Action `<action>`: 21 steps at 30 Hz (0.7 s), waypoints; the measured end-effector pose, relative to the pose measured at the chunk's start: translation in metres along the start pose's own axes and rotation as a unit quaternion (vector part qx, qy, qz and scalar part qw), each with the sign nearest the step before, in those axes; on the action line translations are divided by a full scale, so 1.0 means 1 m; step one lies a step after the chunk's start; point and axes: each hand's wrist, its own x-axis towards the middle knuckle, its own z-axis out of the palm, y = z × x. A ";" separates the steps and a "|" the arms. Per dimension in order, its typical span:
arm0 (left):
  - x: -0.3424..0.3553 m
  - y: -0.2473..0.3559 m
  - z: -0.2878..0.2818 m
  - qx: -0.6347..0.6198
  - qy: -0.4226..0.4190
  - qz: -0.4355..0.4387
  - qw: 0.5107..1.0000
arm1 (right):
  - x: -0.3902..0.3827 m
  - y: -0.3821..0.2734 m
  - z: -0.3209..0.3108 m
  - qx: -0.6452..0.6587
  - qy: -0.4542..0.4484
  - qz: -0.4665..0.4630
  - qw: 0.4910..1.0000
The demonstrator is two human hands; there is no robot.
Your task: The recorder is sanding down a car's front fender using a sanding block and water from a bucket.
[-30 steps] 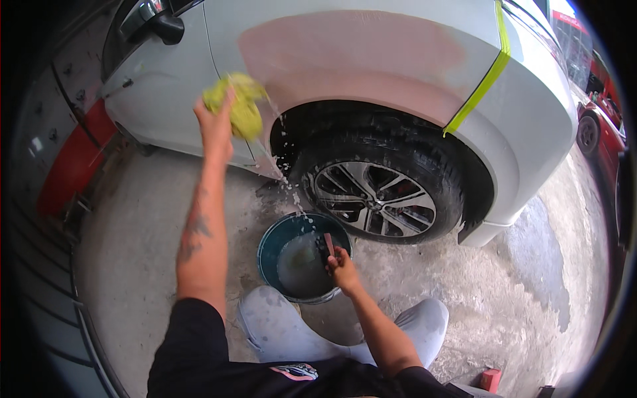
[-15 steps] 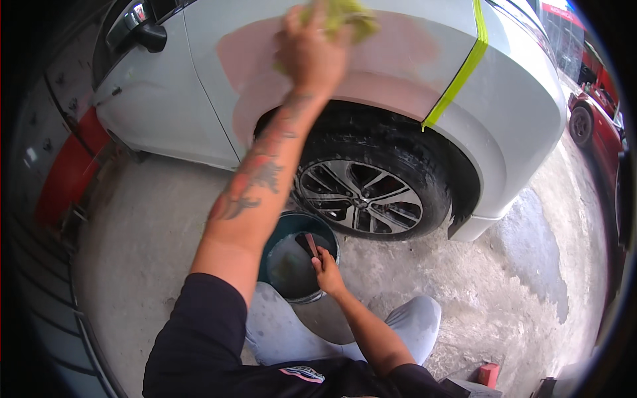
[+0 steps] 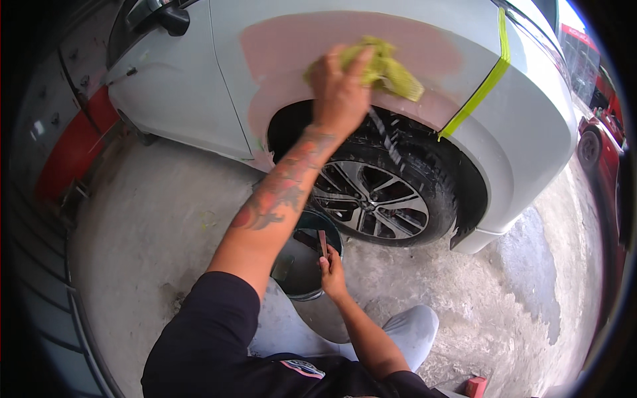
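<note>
My left hand [image 3: 342, 93] is closed on a wet yellow-green cloth [image 3: 391, 73] at the pinkish primed patch [image 3: 285, 50] on the white car's fender, above the wheel arch; water streaks fall from the cloth across the tyre [image 3: 438, 192]. My right hand [image 3: 332, 272] grips a dark block with a reddish-brown strip [image 3: 322, 242] over the dark teal bucket [image 3: 315, 292] of murky water, which stands between my knees. My left forearm hides part of the bucket and wheel. Yellow-green tape [image 3: 474, 99] runs down the fender to the right of the patch.
The car's door [image 3: 172, 86] and mirror [image 3: 172, 20] are at upper left. A red car [image 3: 604, 146] stands at far right. Concrete floor [image 3: 133, 225] surrounds the bucket, with a small red object [image 3: 475, 387] near the lower edge.
My left hand rose from the left onto the fender with the cloth, then moved right and lower on the patch. My right hand stays at the bucket, holding the block.
</note>
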 end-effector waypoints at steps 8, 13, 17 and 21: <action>-0.041 -0.106 -0.023 -0.029 0.009 -0.207 0.978 | -0.004 0.003 -0.003 0.013 -0.001 -0.025 1.000; -0.078 -0.139 -0.040 -0.019 0.015 -0.360 0.933 | -0.006 -0.008 -0.001 -0.010 -0.018 -0.029 0.999; -0.176 -0.141 -0.067 -0.123 -0.119 -0.483 0.859 | -0.003 0.005 0.000 0.012 -0.011 -0.012 1.000; -0.320 -0.116 -0.106 -0.194 -0.222 -0.523 0.800 | 0.005 -0.006 0.017 -0.009 0.028 0.023 0.999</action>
